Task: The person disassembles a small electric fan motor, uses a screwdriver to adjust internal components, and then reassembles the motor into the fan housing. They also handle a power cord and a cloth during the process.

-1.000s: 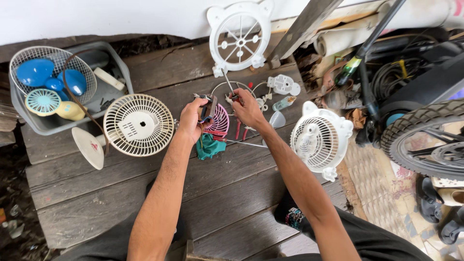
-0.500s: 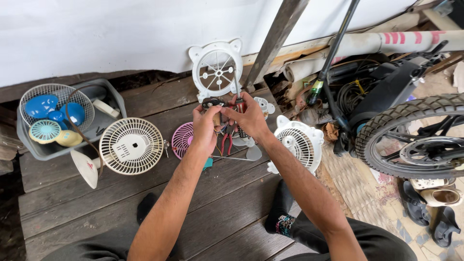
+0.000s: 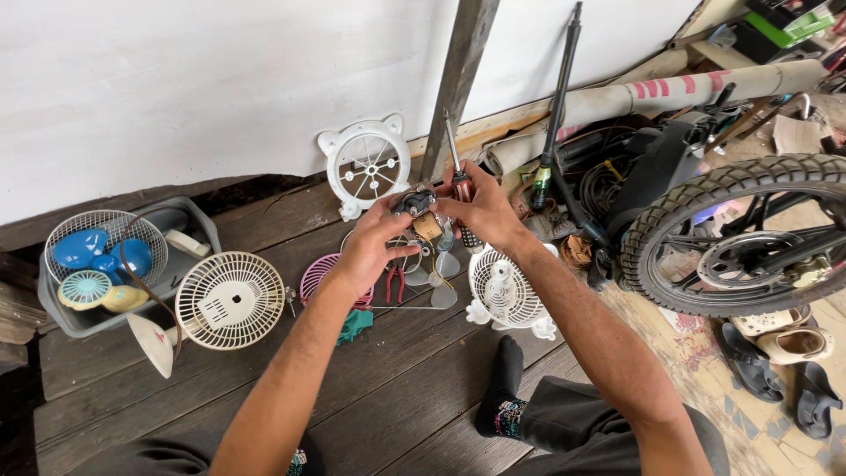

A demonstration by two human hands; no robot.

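A person sits on a dark wooden plank floor [image 3: 264, 379], both bare arms reaching forward. The left hand [image 3: 370, 249] is curled around a small fan motor [image 3: 418, 208] with a coppery part under it, held up above the floor at the centre of the view. The right hand [image 3: 483, 211] meets it from the 3 o'clock side, fingers closed on the motor and also gripping a screwdriver [image 3: 458, 181] with a red and black handle, its shaft pointing up toward 12 o'clock.

Below the hands on the floor lie a pink fan grille [image 3: 317, 275], red-handled pliers [image 3: 395, 284], clear fan blades [image 3: 441, 280] and a green cloth [image 3: 354, 324]. At 4 o'clock from the motor stands a small white fan [image 3: 504, 291], just beside the person's black-socked foot [image 3: 504, 388]. At 12 o'clock a white fan frame with ear shapes [image 3: 367, 167] leans on the white wall.

At 9 o'clock lies a cream round grille [image 3: 229, 300], and farther out a grey tub [image 3: 189, 234] holding blue fan blades [image 3: 88, 251] under a white grille. At 3 o'clock a motorcycle wheel [image 3: 740, 234] stands, with sandals [image 3: 775, 335] near it.
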